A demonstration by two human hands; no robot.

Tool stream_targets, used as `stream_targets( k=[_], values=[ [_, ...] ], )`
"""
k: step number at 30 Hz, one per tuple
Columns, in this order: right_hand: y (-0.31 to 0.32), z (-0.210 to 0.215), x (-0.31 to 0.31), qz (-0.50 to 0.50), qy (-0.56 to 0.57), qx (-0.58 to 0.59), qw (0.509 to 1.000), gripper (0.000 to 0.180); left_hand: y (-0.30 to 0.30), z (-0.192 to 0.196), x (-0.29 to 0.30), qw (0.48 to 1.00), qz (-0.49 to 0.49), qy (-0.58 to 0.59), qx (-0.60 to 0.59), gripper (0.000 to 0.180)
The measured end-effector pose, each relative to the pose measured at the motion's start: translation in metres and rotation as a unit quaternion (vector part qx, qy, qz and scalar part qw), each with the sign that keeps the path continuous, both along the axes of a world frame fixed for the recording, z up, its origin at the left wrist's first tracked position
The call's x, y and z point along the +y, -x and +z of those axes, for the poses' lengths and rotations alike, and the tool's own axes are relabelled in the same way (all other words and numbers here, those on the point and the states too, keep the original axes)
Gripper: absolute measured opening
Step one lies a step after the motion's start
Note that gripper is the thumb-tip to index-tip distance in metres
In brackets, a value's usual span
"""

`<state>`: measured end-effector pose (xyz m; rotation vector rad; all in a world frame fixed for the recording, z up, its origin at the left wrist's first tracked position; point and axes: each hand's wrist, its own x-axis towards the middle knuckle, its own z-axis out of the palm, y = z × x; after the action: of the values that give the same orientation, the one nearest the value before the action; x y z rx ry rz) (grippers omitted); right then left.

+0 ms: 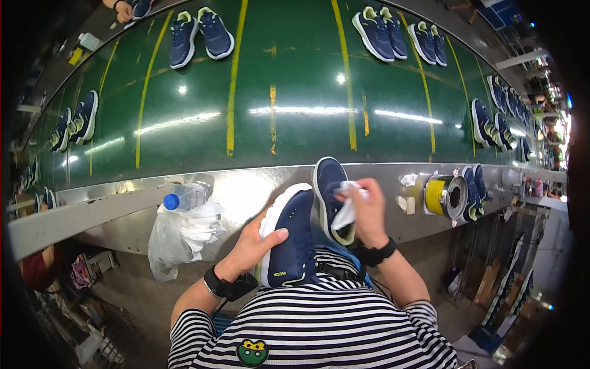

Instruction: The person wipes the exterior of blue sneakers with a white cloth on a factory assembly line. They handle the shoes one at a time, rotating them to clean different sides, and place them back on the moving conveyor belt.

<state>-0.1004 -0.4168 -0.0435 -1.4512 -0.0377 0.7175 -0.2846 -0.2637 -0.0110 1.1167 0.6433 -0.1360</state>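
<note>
Close to my body, my left hand grips a navy sneaker with a white sole, its thumb laid across the side and its fingers around the sole. The toe points away from me. Just right of it, a second navy sneaker lies on the metal ledge with its toe toward the belt. Over that shoe's laces and opening, my right hand pinches a crumpled white cloth. Part of the second shoe is hidden behind the cloth and hand.
A green conveyor belt with yellow lines carries several pairs of navy sneakers. On the ledge are a blue-capped bottle, a plastic bag, a yellow-labelled tin and another sneaker pair. Another person's hand shows at far left.
</note>
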Motion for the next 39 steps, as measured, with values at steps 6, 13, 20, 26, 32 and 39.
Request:
stream_targets(
  k=[6,13,20,26,32,39],
  values=[
    [-0.078,-0.065,-0.099,0.007,0.287,-0.278,0.917,0.034,0.0,-0.005,0.01,0.999,0.024,0.038,-0.004,0.06],
    [-0.058,-0.052,-0.099,0.113,0.358,-0.403,0.835,0.058,0.0,-0.015,0.014,0.999,0.023,-0.038,-0.011,0.06],
    [-0.008,-0.053,-0.09,0.292,0.091,0.054,0.951,0.072,-0.002,-0.04,0.01,0.999,0.045,-0.029,-0.004,0.064],
    [0.021,-0.093,-0.071,0.232,0.225,-0.138,0.936,0.056,-0.015,-0.066,0.011,0.996,0.052,0.069,-0.034,0.062],
    [0.039,-0.045,-0.068,0.194,0.056,-0.139,0.97,0.056,-0.015,-0.079,0.01,0.989,0.048,0.122,-0.061,0.055],
    [0.027,-0.081,-0.06,0.189,0.108,-0.119,0.969,0.069,-0.046,-0.122,0.014,0.971,0.193,0.143,0.005,0.035]
  ],
)
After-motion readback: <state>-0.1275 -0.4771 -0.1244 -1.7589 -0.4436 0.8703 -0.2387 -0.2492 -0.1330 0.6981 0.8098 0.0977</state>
